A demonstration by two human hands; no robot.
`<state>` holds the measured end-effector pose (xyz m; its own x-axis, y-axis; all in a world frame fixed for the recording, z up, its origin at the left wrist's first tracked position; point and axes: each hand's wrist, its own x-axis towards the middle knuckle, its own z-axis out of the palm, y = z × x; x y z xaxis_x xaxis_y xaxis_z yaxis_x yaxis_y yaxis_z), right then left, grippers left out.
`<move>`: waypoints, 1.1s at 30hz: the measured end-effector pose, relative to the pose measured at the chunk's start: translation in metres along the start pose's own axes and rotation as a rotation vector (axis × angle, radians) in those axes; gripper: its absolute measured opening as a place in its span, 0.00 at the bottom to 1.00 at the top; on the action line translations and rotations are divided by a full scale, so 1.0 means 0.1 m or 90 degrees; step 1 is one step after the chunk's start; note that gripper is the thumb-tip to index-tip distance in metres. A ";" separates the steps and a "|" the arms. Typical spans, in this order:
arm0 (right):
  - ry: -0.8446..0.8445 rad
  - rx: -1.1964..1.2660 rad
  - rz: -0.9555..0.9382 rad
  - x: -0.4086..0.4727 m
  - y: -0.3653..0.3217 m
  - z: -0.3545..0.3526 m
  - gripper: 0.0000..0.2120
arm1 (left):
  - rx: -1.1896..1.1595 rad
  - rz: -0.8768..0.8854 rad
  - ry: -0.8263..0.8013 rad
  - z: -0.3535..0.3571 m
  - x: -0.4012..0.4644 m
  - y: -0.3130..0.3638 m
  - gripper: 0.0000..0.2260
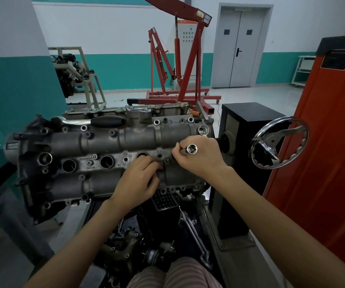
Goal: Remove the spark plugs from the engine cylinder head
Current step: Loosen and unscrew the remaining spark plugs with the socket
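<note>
On the engine stand in front of us lies the grey cylinder head (96,146), its top face turned toward us. Along its middle runs a row of round spark plug wells; three of them (69,165) are open and dark, and we cannot tell whether plugs sit inside. Our right hand (198,157) is at the well on the right end of the row. Its fingers are curled around a socket tool (191,149), and the shiny open end of the socket points up toward us. Our left hand (140,181) rests on the head just beside the right hand, fingers bent, the fingertips touching the metal near a small bolt hole; we cannot tell if they pinch something. The two hands are near each other but do not touch. A ratchet with a black handle (108,121) lies on the far edge of the head. To the right stands a chrome handwheel (279,142) of the stand, and behind it an orange cabinet (323,121). A red engine crane (179,65) stands farther back on the floor.
</note>
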<state>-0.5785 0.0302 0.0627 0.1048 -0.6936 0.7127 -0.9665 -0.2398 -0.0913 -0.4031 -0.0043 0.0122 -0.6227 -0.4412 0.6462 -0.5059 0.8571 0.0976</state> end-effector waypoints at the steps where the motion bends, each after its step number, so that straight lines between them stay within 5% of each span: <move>1: -0.021 -0.008 0.015 0.01 0.01 0.02 0.22 | 0.002 -0.001 0.000 0.00 0.00 0.00 0.12; 9: -0.130 0.140 0.124 0.07 -0.04 0.05 0.08 | 0.011 0.001 0.011 0.03 -0.01 -0.01 0.12; 20: -0.128 0.225 0.209 0.06 -0.07 0.24 0.11 | 0.005 0.017 0.042 0.08 -0.03 -0.02 0.11; 26: -0.121 0.187 0.198 0.03 -0.08 0.24 0.07 | -0.223 -0.056 0.152 -0.03 0.14 0.16 0.17; 30: -0.135 0.141 0.174 -0.03 -0.10 0.22 0.04 | -0.252 0.067 0.070 -0.13 0.33 0.41 0.25; 33: -0.140 0.274 0.280 -0.06 -0.10 0.23 0.10 | -0.275 0.098 0.018 -0.13 0.33 0.48 0.27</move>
<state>-0.5639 0.0216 0.0432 -0.1892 -0.9011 0.3901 -0.7550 -0.1205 -0.6446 -0.4403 0.0261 0.0479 -0.6513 -0.2971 0.6982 -0.1098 0.9474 0.3008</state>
